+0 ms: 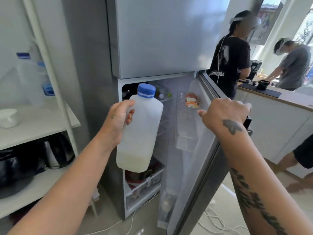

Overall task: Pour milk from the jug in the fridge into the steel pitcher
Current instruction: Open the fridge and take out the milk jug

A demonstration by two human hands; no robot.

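Both hands are up in front of the open fridge. My left hand (118, 122) is wrapped around the upper shoulder of the milk jug (140, 131), thumb on the near face and fingers curled round the far side, holding it clear of the shelves and slightly tilted, its base swinging toward me. Its blue cap (146, 90) sits above my knuckles and looks screwed on. The jug is nearly empty: only a shallow band of pale milk lies at the bottom, well below my grip.

My right hand (223, 114) rests over the top edge of the lower fridge door (199, 167), fingers draped past the rim; whether they close tight on it I cannot tell, since they fall out of sight on the far side. Between the 2 hands the door's inner bins show, with a packet in the upper one.

Progress, as I judge it: the jug is out of the fridge, so step 1 looks done. Left to do are shutting the door, uncapping and the pour itself. No steel pitcher shows anywhere in view, so it must be found or reached first. With so little milk, the jug will need a steep tilt to empty.

Beyond my right hand, 2 other people stand at a counter (274, 99). Left of my left hand stands a white shelf unit (33, 129).
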